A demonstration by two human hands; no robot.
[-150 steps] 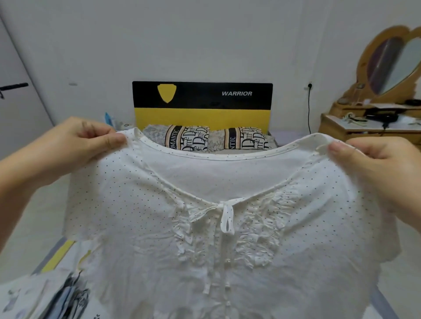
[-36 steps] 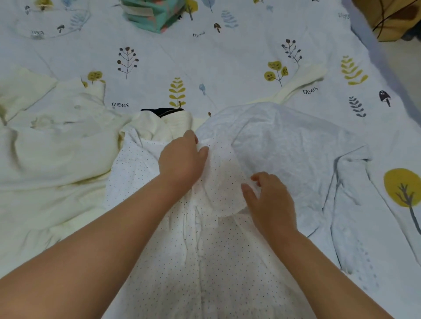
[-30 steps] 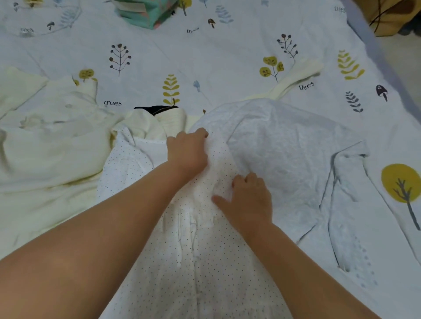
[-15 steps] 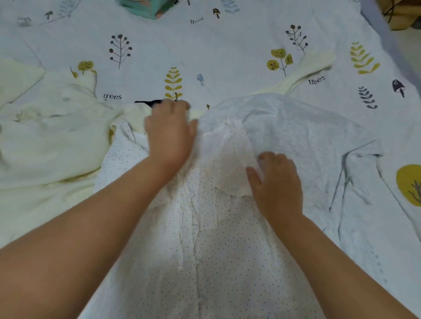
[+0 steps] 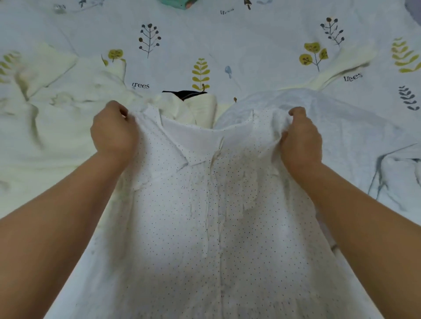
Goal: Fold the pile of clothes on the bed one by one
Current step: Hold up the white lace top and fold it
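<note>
Cotton-light, floppy dotted blouse; left hand and right hand each pinch a shoulder, the best hold.

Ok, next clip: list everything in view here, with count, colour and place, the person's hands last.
dotted blouse: one, white with small dark dots, centre, laid front up
cream garment: one, pale yellow, left, crumpled
grey garment: one, light grey, right, partly under the blouse
black item: one, behind the neckline, mostly hidden
teal item: one, top edge, cut off
bedsheet: one, pale blue, plant prints
left hand: grips the blouse's left shoulder
right hand: grips the right shoulder
</note>
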